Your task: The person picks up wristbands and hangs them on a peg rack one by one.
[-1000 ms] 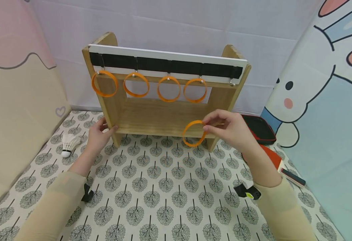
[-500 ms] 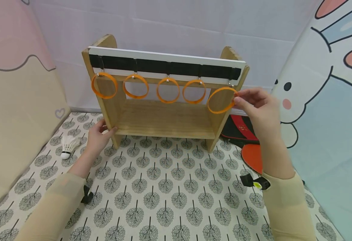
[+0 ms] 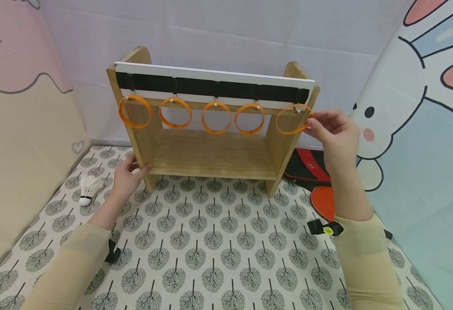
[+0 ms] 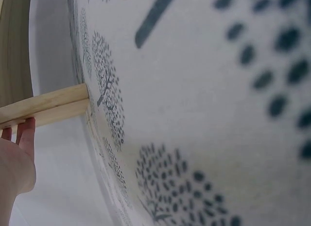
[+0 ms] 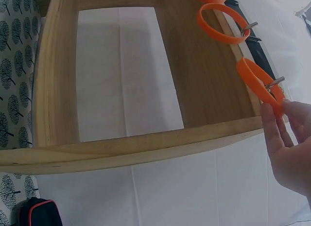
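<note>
My right hand (image 3: 336,133) pinches the right edge of an orange ring (image 5: 252,82) between thumb and fingers. The ring is at the rightmost metal hook (image 5: 275,82), whose tip passes through its opening in the right wrist view. Several similar orange rings hang from the other hooks along the black strip (image 3: 195,85) on the white board of a small wooden shelf (image 3: 210,153). Low on that shelf's left side panel, my left hand (image 3: 127,176) grips the wood, thumb at the front; in the left wrist view its fingertips (image 4: 29,129) touch the panel.
A shuttlecock (image 3: 89,187) lies left of the shelf on the tree-patterned cloth (image 3: 210,241). To the right are a black and red case (image 3: 307,165) and an orange-red paddle (image 3: 322,200), partly behind my right arm. A white backdrop (image 3: 226,30) stands behind.
My right hand has carried the orange ring from in front of the lower shelf up and right to the rightmost hook. The left hand has stayed at the side panel.
</note>
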{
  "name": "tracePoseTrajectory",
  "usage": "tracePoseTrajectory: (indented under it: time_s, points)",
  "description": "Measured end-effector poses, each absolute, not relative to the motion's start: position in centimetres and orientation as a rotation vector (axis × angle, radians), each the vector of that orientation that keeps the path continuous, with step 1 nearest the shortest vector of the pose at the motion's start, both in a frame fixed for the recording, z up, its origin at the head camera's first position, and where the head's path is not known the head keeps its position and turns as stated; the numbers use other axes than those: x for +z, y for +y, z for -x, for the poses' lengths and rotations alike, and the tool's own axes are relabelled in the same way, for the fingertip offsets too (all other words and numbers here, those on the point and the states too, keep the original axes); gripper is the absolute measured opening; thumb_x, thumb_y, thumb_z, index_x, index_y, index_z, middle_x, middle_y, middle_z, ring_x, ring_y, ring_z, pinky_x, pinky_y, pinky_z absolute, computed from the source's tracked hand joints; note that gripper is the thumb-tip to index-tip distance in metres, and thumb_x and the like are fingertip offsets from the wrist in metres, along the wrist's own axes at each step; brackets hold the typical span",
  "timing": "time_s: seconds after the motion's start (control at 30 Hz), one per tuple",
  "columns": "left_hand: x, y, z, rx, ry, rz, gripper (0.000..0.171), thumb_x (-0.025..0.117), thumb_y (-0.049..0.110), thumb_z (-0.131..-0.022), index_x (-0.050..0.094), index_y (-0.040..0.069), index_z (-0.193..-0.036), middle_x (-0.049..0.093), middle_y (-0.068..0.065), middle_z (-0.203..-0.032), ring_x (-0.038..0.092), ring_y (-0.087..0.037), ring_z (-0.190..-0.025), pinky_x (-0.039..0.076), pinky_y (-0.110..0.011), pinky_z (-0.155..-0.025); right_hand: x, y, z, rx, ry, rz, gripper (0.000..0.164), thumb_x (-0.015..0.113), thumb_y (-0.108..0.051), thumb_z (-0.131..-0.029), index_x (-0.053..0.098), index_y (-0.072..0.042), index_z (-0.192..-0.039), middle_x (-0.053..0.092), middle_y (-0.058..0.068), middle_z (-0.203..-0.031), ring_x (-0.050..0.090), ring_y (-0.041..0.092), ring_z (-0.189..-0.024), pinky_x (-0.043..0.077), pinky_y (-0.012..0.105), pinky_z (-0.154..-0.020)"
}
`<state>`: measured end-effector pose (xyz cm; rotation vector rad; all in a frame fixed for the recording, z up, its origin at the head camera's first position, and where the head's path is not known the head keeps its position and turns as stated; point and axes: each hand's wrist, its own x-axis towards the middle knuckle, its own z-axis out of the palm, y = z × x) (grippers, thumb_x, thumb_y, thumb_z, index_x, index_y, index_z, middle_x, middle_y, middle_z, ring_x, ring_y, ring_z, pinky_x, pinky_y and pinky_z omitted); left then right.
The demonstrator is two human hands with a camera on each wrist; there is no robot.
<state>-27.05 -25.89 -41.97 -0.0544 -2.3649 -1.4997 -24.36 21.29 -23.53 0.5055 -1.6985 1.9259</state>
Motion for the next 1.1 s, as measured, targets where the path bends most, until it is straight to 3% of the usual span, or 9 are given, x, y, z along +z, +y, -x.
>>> tracePoseTrajectory:
  time_s: [0.4, 0.73, 0.9, 1.1]
  points:
    - [-41.8, -26.0, 26.9, -1.45, -2.387, 0.04, 0.059, 0.062, 0.028, -0.091, 0.04, 0.011, -0.143, 0.053, -0.015, -0.132, 0.052, -0.03, -0.12, 0.051, -0.043, -0.092, -26.1, 21.6, 24.9, 1.943, -1.767, -0.494, 0.027, 0.07, -0.001, -0.082, 0.062, 0.004, -0.107, 0.065, 0.012, -0.096, 0.064, 0.021, -0.084, 0.057, 0.028, -0.072]
    - [-41.4, -26.0, 26.7, -1.472, -2.406, 0.051, 0.06, 0.063, 0.028, -0.091, 0.039, 0.008, -0.143, 0.05, -0.017, -0.135, 0.051, -0.033, -0.121, 0.05, -0.047, -0.093, -25.3, 22.0, 23.6, 1.882, -1.838, -0.488, 0.032, 0.07, -0.005, -0.083, 0.062, -0.001, -0.113, 0.064, 0.011, -0.104, 0.061, 0.025, -0.092, 0.057, 0.025, -0.074]
    - [-40.8, -26.5, 26.4, -1.448, -2.482, 0.067, 0.065, 0.063, 0.039, -0.09, 0.04, 0.01, -0.143, 0.05, -0.017, -0.136, 0.051, -0.033, -0.122, 0.055, -0.03, -0.083, -24.6, 22.5, 22.7, 1.881, -1.812, -0.539, 0.03, 0.069, 0.001, -0.082, 0.061, 0.004, -0.111, 0.065, 0.012, -0.101, 0.064, 0.023, -0.087, 0.057, 0.025, -0.075]
    - [-39.1, -26.9, 25.4, -1.37, -2.47, 0.086, 0.062, 0.067, 0.042, -0.085, 0.048, 0.012, -0.136, 0.058, -0.013, -0.128, 0.056, -0.029, -0.115, 0.047, -0.008, -0.071, -24.2, 22.7, 21.5, 1.83, -1.883, -0.577, 0.031, 0.068, 0.001, -0.083, 0.059, 0.007, -0.113, 0.066, 0.01, -0.101, 0.064, 0.021, -0.089, 0.056, 0.023, -0.079]
